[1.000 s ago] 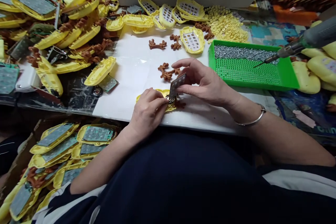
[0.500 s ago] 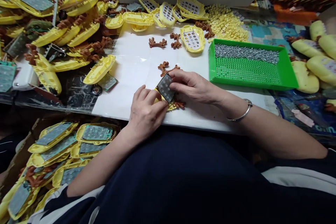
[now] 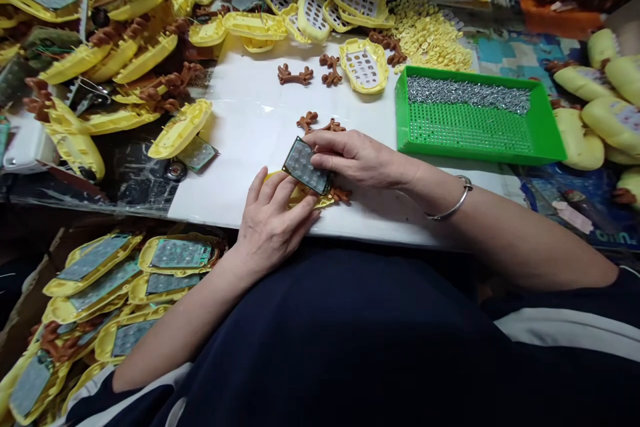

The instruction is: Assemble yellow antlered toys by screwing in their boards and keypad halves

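Note:
A small green circuit board (image 3: 305, 167) with grey keypad contacts lies tilted over a yellow plastic shell (image 3: 320, 200) on the white sheet (image 3: 250, 127). My right hand (image 3: 360, 160) pinches the board's right edge with its fingers pressed together. My left hand (image 3: 273, 220) rests on the yellow shell below the board, fingers stretched flat against it. A brown antler-shaped piece (image 3: 341, 196) sticks out from the shell's right side. Two more brown antler pieces (image 3: 315, 123) lie just beyond my right hand.
A green tray (image 3: 475, 140) with a row of silver screws stands at the right. Yellow shells (image 3: 364, 70) and brown antlers (image 3: 295, 75) lie at the back. Heaps of yellow shells (image 3: 125, 60) fill the left. Below the table, a box holds shells with fitted boards (image 3: 177, 255).
The board has tipped from standing on edge to lying nearly flat over the shell. My left fingers have spread out. The power screwdriver at the right has left the view.

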The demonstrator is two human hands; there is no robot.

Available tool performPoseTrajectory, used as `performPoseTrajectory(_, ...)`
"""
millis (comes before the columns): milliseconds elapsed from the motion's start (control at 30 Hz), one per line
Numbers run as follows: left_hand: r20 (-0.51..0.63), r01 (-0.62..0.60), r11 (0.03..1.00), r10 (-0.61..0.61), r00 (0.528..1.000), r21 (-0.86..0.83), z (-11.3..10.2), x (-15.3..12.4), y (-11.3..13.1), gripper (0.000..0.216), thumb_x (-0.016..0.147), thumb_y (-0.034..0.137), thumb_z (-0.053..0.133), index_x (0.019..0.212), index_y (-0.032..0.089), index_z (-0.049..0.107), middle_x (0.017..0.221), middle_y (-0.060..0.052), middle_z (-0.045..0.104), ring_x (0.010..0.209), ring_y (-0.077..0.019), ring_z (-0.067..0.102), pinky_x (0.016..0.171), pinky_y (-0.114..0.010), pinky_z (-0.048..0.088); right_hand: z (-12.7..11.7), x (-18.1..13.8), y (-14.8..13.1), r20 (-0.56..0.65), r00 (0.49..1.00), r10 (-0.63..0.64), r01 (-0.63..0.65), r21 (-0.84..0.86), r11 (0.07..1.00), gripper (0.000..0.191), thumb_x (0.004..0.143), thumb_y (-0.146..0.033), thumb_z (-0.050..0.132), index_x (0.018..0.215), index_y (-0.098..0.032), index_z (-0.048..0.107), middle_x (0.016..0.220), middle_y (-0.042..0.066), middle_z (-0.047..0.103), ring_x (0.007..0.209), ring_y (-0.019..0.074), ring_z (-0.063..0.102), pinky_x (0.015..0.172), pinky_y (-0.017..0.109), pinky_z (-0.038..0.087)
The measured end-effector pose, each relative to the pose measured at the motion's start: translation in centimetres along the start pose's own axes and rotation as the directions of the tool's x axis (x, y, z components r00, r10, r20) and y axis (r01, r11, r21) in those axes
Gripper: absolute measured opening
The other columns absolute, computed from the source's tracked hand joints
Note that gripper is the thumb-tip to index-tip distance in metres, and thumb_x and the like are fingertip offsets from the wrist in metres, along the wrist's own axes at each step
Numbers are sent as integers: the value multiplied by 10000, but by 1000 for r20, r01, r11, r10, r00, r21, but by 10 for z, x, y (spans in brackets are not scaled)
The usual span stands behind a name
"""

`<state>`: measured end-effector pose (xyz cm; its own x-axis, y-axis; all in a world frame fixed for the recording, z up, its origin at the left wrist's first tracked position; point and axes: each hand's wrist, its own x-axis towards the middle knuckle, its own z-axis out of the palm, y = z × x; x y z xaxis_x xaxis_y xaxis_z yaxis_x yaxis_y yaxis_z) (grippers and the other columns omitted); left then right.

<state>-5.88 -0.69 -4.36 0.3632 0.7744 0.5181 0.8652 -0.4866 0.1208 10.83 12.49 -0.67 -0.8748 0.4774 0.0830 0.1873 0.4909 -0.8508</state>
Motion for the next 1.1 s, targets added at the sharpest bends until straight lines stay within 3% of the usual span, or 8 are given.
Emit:
performPoseTrajectory(233,-4,-21,1000,21,1000,-3,-3,3,0,175,872,292,585,968,195,696,996,-122,609,1007,-266,535,991,-511,442,2,4,-6,8,1000,-28,28,-151,988,298,925,-250,456,1152,-117,595,999,65,660,878,132,569,826,282,422)
performPoseTrajectory(467,33,-11,997,13,999,-77,-3,1,-3,198,885,281,559,1030,203,668,950,-101,590,952,-253,524,934,-491,463,1,8,-6,22,999,24,-20,-160,987,278,904,-223,481,1126,-118,612,904,44,652,806,122,545,797,275,412)
performPoseTrajectory(700,-19,-28,985,25,1000,-173,-6,-3,-7,235,859,227,607,1091,203,580,1017,-94,592,1046,-258,548,985,-508,455,1,9,-9,40,999,33,-22,-258,966,254,919,-233,497,1109,-119,621,906,50,639,814,127,542,782,264,395)
performPoseTrajectory(800,-132,80,965,-116,985,-249,-9,-10,-11,367,804,243,690,1129,229,519,1117,-100,573,1113,-266,549,973,-485,481,1,9,-10,40,999,1,12,-318,948,220,919,-239,511,1062,-128,635,922,55,608,832,131,516,783,263,381)
performPoseTrajectory(900,-120,191,918,-245,962,-348,-11,-16,-18,594,767,315,741,1271,222,440,1209,-136,553,1117,-270,571,925,-441,523,2,11,-12,55,998,-24,43,-364,930,221,925,-252,510,1072,-148,639,935,57,578,842,136,494,779,263,370)
performPoseTrajectory(1000,-42,225,890,-262,964,-398,-12,-16,-22,772,777,375,732,1414,222,324,1223,-148,583,1102,-262,604,931,-421,529,3,13,-14,101,994,-34,73,-413,908,230,921,-241,517,1095,-173,650,911,46,562,813,132,478,743,255,357)
performPoseTrajectory(1100,-44,213,893,-250,967,-397,-11,-12,-19,877,767,418,734,1470,226,244,1202,-148,611,1081,-256,622,923,-409,536,1,10,-14,122,991,-62,111,-448,887,236,908,-213,529,1102,-185,660,908,42,569,803,128,481,724,251,357)
